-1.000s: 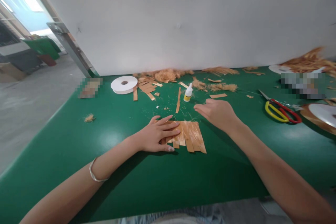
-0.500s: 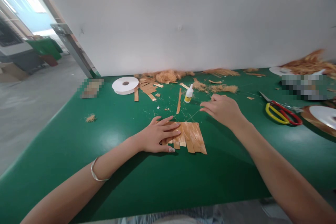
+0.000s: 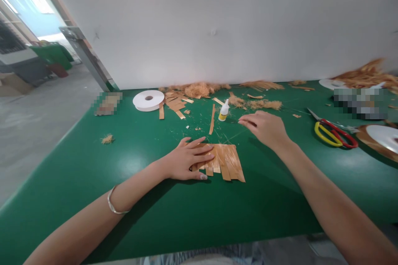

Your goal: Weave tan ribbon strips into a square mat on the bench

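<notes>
My left hand (image 3: 191, 159) lies flat with its fingers spread, pressing on a row of brown ribbon strips (image 3: 228, 161) side by side on the green table. The strips have uneven lower ends and a shiny, clear-looking surface; the hand hides their left part. My right hand (image 3: 263, 128) is raised to the right of the strips, thumb and fingers pinched together. A very thin, pale strand (image 3: 234, 136) runs faintly from near those fingertips towards the strips' top edge. Behind the strips stands a small white glue bottle (image 3: 223, 112) with a yellow label, touched by neither hand.
Scissors (image 3: 334, 132) with yellow and red handles lie at right, beside a ribbon roll (image 3: 382, 138). A white roll (image 3: 148, 100), cut strips (image 3: 175, 103) and frayed fibres (image 3: 202, 89) lie at the back. A white panel (image 3: 214, 29) borders the table (image 3: 155, 223).
My right hand has shifted slightly, its fingers still pinched, and the strand looks fainter. My left hand stays flat on the strips.
</notes>
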The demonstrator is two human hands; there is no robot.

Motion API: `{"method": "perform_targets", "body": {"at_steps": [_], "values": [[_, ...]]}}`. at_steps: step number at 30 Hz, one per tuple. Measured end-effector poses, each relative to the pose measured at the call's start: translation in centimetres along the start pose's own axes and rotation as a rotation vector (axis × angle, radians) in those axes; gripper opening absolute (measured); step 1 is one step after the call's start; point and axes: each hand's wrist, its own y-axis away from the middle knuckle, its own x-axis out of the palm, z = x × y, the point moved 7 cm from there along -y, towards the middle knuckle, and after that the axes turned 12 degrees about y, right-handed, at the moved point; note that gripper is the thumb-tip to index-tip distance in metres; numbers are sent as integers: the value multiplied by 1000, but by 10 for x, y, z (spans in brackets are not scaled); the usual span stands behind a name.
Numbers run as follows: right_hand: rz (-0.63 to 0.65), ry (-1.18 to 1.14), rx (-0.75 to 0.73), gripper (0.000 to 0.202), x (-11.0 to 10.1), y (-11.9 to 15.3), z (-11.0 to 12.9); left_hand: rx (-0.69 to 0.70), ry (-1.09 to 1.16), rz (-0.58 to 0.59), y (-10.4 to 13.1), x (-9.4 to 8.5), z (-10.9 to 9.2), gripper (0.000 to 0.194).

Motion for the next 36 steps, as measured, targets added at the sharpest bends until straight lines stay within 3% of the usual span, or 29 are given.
{"method": "perform_targets", "body": {"at_steps": [7,15,20,26,29,33,36], "values": [[23,-51,-199,30,-5,0,1,-3,-7,2,0,1,1,72],[24,6,-256,31,-8,0,-3,0,-6,8,0,0,0,73],[-10,128,-117,37,-8,0,-11,9,7,-7,0,0,0,72],[9,113,78,36,-3,2,-21,7,1,-12,0,1,0,71],[54,-127,214,33,-2,1,-26,10,-1,-11,0,1,0,72],[214,-724,324,39,9,0,-20,9,3,-9,0,1,0,71],[248,-1140,385,41,16,0,-12,7,5,-7,0,1,0,71]]}}
